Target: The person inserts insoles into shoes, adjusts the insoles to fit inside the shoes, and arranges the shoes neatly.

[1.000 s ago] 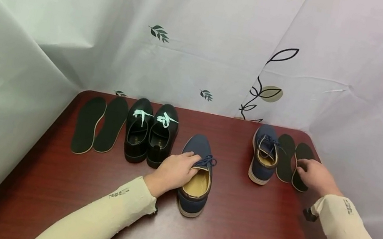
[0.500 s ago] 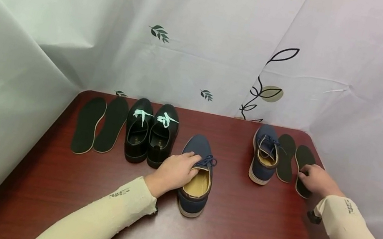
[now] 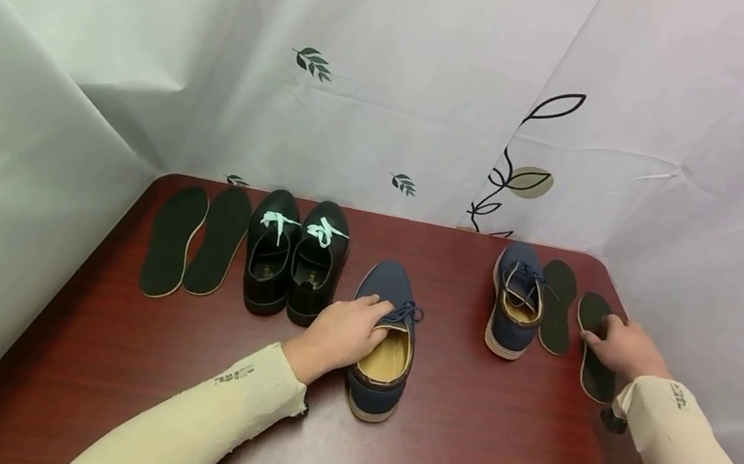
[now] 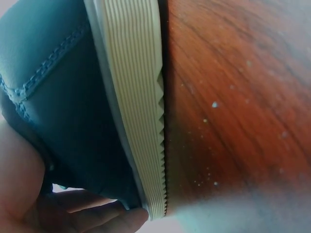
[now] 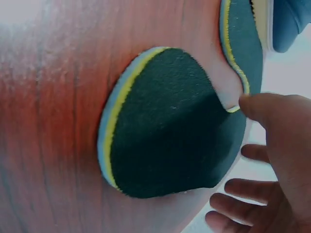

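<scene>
Gripping a blue shoe (image 3: 389, 360) by its side, the left hand (image 3: 338, 335) was well apart from the right hand (image 3: 629, 350), which pinched a dark insole (image 3: 596, 371) across its middle. Another insole (image 3: 556, 308) lay just past the right thumb. I thought a weak pinch could make the thin one slip.

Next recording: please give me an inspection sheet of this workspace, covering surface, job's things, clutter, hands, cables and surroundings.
Surface: dark red, wood-grained table.
Job's things: centre blue shoe, sole down; rightmost insole; second blue shoe with another insole beside it; black shoes, with two insoles left of them.
Clutter: small pale specks on the table, left wrist view.
Hands: left hand grips the centre blue shoe; right hand grips the rightmost insole around its narrow middle.
Cables: nothing seen.
Surroundings: creased white sheeting behind and on both sides.
</scene>
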`<state>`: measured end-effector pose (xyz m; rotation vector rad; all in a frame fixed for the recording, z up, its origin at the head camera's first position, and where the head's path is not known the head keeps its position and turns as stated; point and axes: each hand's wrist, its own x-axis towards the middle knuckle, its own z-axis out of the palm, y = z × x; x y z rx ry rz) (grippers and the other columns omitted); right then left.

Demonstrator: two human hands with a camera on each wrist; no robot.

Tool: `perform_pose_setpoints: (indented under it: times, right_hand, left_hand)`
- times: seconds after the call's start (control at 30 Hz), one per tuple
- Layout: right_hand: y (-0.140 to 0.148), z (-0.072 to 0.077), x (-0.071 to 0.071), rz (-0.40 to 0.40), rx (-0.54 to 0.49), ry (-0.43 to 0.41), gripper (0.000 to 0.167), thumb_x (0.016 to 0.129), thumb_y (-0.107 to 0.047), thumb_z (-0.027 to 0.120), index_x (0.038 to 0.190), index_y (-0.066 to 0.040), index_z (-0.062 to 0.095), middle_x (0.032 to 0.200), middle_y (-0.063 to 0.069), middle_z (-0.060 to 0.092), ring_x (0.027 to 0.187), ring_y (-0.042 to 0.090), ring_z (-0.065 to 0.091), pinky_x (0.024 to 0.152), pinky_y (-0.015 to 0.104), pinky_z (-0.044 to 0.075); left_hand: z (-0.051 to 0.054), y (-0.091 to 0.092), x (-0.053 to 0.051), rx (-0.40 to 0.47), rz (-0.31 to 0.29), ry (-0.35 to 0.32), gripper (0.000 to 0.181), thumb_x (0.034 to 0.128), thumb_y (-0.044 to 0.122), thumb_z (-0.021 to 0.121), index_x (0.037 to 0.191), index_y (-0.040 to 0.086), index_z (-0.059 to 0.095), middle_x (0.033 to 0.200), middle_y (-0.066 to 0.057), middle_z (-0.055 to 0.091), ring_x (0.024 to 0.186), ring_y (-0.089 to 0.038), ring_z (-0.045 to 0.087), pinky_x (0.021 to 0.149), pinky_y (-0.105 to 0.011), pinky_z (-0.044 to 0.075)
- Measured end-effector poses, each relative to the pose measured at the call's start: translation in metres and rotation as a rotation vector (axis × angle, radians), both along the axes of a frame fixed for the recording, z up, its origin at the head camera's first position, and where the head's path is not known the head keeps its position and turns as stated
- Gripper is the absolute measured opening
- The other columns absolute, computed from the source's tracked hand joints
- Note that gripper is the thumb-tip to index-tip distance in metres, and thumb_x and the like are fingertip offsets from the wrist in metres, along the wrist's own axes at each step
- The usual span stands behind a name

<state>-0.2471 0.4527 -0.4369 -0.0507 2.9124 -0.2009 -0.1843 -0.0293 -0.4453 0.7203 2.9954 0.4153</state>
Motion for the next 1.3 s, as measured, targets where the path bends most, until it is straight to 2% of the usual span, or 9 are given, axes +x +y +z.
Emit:
perform_pose_setpoints:
  times: [0.07, 0.17, 0.3, 0.5, 0.7, 0.9, 1.1, 1.3]
  right_hand:
    - [0.0007, -0.0022, 0.0005, -0.005, 0.021, -0.037, 0.083, 0.099, -0.053, 0.051, 0.141, 0.017, 0.036, 0.128, 0.051, 0.038, 0.111, 0.065, 0.046, 0.086, 0.07, 0.044]
    - [0.0013, -0.0039, 0.0007, 0.01, 0.027, -0.069, 0.084, 0.098, -0.052, 0.051, 0.145, 0.015, 0.032, 0.134, 0.051, 0.036, 0.118, 0.066, 0.04, 0.09, 0.072, 0.041]
    - [0.0011, -0.0035, 0.0001, 0.017, -0.002, -0.048, 0.072, 0.098, -0.04, 0.054, 0.139, 0.015, 0.035, 0.127, 0.049, 0.045, 0.113, 0.064, 0.046, 0.085, 0.068, 0.044]
    - [0.0007, -0.0034, 0.001, -0.008, -0.007, -0.074, 0.08, 0.098, -0.05, 0.055, 0.137, 0.016, 0.032, 0.128, 0.047, 0.046, 0.108, 0.061, 0.054, 0.081, 0.065, 0.047]
    - [-0.0006, -0.0042, 0.0025, 0.031, 0.011, -0.035, 0.066, 0.096, -0.044, 0.063, 0.12, 0.015, 0.043, 0.114, 0.042, 0.057, 0.1, 0.057, 0.059, 0.075, 0.062, 0.048]
    - [0.0005, -0.0043, 0.0058, 0.057, 0.031, 0.006, 0.067, 0.095, -0.043, 0.065, 0.126, 0.012, 0.045, 0.118, 0.04, 0.058, 0.101, 0.057, 0.059, 0.075, 0.063, 0.049]
    - [-0.0013, -0.0025, 0.0076, 0.076, 0.061, 0.038, 0.059, 0.093, -0.042, 0.068, 0.121, 0.008, 0.05, 0.107, 0.036, 0.063, 0.092, 0.053, 0.062, 0.067, 0.06, 0.05]
    - [-0.0076, 0.0035, 0.0079, 0.079, 0.058, 0.033, 0.06, 0.093, -0.036, 0.068, 0.127, 0.012, 0.055, 0.117, 0.037, 0.061, 0.102, 0.056, 0.059, 0.075, 0.063, 0.05]
  left_hand:
    - [0.0007, 0.0001, 0.0002, 0.0, -0.002, 0.003, 0.043, 0.1016, 0.035, 0.055, 0.142, 0.02, 0.056, 0.144, -0.014, 0.057, 0.12, -0.032, 0.064, 0.097, -0.047, 0.053]
    - [0.0016, 0.0005, 0.0007, 0.0, -0.004, 0.01, 0.042, 0.1019, 0.035, 0.055, 0.142, 0.02, 0.056, 0.143, -0.014, 0.057, 0.119, -0.033, 0.065, 0.096, -0.047, 0.053]
    - [0.0021, 0.0005, 0.0014, -0.001, -0.001, 0.013, 0.042, 0.1019, 0.035, 0.055, 0.141, 0.021, 0.057, 0.143, -0.014, 0.057, 0.117, -0.033, 0.066, 0.094, -0.047, 0.054]
    - [0.0029, 0.0006, 0.0019, 0.0, -0.002, 0.023, 0.041, 0.1016, 0.035, 0.055, 0.14, 0.021, 0.057, 0.142, -0.015, 0.058, 0.116, -0.033, 0.066, 0.093, -0.047, 0.055]
    - [0.0007, 0.0007, 0.0014, -0.007, 0.001, 0.017, 0.041, 0.1016, 0.035, 0.055, 0.14, 0.021, 0.057, 0.143, -0.015, 0.058, 0.117, -0.032, 0.066, 0.093, -0.047, 0.055]
    - [0.0007, 0.0017, 0.0023, -0.004, -0.003, 0.022, 0.041, 0.1019, 0.035, 0.055, 0.14, 0.02, 0.057, 0.142, -0.016, 0.058, 0.116, -0.033, 0.066, 0.092, -0.046, 0.055]
    - [-0.0001, 0.0023, 0.002, -0.006, 0.0, 0.024, 0.041, 0.1018, 0.036, 0.055, 0.139, 0.02, 0.058, 0.142, -0.015, 0.058, 0.116, -0.032, 0.066, 0.093, -0.046, 0.055]
    - [-0.0023, 0.002, 0.0017, 0.001, 0.003, 0.049, 0.039, 0.1011, 0.036, 0.056, 0.137, 0.02, 0.059, 0.141, -0.015, 0.059, 0.114, -0.033, 0.067, 0.092, -0.047, 0.055]
